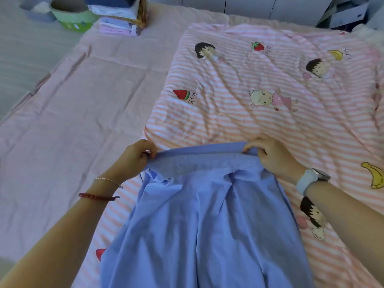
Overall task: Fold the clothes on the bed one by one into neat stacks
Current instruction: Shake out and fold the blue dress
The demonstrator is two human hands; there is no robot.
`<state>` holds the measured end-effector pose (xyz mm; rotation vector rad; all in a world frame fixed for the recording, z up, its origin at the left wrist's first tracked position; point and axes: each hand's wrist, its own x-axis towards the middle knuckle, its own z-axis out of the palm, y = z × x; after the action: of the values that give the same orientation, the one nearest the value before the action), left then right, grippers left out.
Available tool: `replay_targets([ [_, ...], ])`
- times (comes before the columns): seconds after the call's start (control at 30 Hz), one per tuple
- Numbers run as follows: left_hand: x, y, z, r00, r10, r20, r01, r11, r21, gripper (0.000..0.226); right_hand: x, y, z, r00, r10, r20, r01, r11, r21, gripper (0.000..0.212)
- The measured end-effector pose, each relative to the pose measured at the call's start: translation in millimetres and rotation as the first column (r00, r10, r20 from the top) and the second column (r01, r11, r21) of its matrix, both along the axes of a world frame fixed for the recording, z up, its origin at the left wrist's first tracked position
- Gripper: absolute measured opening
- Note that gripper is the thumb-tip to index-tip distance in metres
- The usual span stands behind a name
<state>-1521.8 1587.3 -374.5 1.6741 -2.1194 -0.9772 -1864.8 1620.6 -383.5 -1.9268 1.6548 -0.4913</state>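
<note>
A wide bed (pixel 68 113) covered in a pale pink sheet fills the view, with a pink-and-white striped quilt printed with cartoon children and fruit (pixel 249 84) spread over its right half and reaching down to the near edge. Toward the far left corner of the bed sits a small stack of folded pastel clothes (pixel 118 28), with a woven basket holding more folded fabric (pixel 124 7) just behind it, and a round green tub (pixel 72 15) stands on the floor just beside that corner. Pale cupboard fronts run along the wall beyond the far edge. A light blue garment of thin smooth cloth with a gathered waistband (pixel 197 215) lies on the striped quilt at the near edge of the bed, its waistband toward the middle of the bed and its body running back toward the person and out of the bottom of the view. The left hand (pixel 135 156), whose wrist carries a thin gold bracelet and a red beaded one, pinches the left end of the waistband between curled fingers and thumb. The right hand (pixel 270 152), with a pale-strapped smartwatch (pixel 311 179) on its wrist, has its grip closed on the right end of the waistband in the same way. The band is stretched between the two hands, slightly lifted so that its inner face shows.
</note>
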Motion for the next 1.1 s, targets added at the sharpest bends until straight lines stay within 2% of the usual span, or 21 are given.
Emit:
replay_targets([
  [0.13,3.2,2.8,3.1,1.000,0.000,-0.001,0.000,1.000,-0.029,0.053,-3.5,12.9,5.5,0.986,0.049,-0.161,-0.051,0.999,-0.007,0.016],
  [0.27,-0.8,9.0,9.7,0.998,0.056,-0.003,-0.056,0.994,-0.091,0.033,-7.6,22.0,13.2,0.949,0.119,-0.294,-0.134,0.990,-0.032,0.026],
  [0.33,-4.3,13.8,13.2,1.000,-0.011,0.015,0.013,0.989,-0.148,0.031,-7.8,22.9,16.4,0.934,0.095,-0.345,-0.126,0.990,-0.069,0.023],
  [0.4,-6.5,18.6,12.5,0.993,-0.075,0.086,0.088,0.985,-0.150,0.044,-8.0,23.2,20.2,0.926,0.052,-0.373,-0.110,0.985,-0.134,0.017],
  [0.43,-7.8,21.9,12.7,0.989,-0.072,0.129,0.093,0.982,-0.164,0.042,-8.2,23.9,22.4,0.924,0.040,-0.382,-0.114,0.978,-0.174,0.013],
  [0.53,-9.1,29.9,18.7,0.975,0.014,0.224,0.057,0.950,-0.306,0.010,-8.1,29.5,27.8,0.915,-0.035,-0.402,-0.114,0.934,-0.340,0.005],
  [0.6,-8.1,34.8,22.5,0.953,0.094,0.289,0.045,0.897,-0.440,0.009,-8.4,34.9,29.0,0.898,-0.132,-0.419,-0.078,0.891,-0.448,0.003],
  [0.7,-8.5,45.5,31.7,0.899,0.157,0.408,0.124,0.804,-0.582,0.008,-7.7,46.9,29.6,0.872,-0.248,-0.421,0.001,0.863,-0.506,0.009],
  [0.77,-8.2,54.2,34.1,0.879,0.210,0.428,0.129,0.760,-0.637,0.009,-9.6,56.0,30.5,0.856,-0.315,-0.409,0.065,0.852,-0.519,0.012],
  [0.87,-4.8,64.9,36.0,0.857,0.313,0.409,0.047,0.743,-0.668,0.018,-14.3,72.3,29.1,0.828,-0.418,-0.375,0.169,0.822,-0.544,0.014],
  [1.0,-1.4,72.7,41.5,0.805,0.342,0.485,0.064,0.762,-0.644,0.018,-10.4,78.5,37.1,0.832,-0.450,-0.325,0.220,0.805,-0.551,0.011],
  [1.1,-0.4,65.6,53.9,0.818,0.350,0.456,0.082,0.714,-0.696,0.030,-5.9,68.3,54.8,0.875,-0.458,-0.159,0.308,0.778,-0.548,0.016],
])
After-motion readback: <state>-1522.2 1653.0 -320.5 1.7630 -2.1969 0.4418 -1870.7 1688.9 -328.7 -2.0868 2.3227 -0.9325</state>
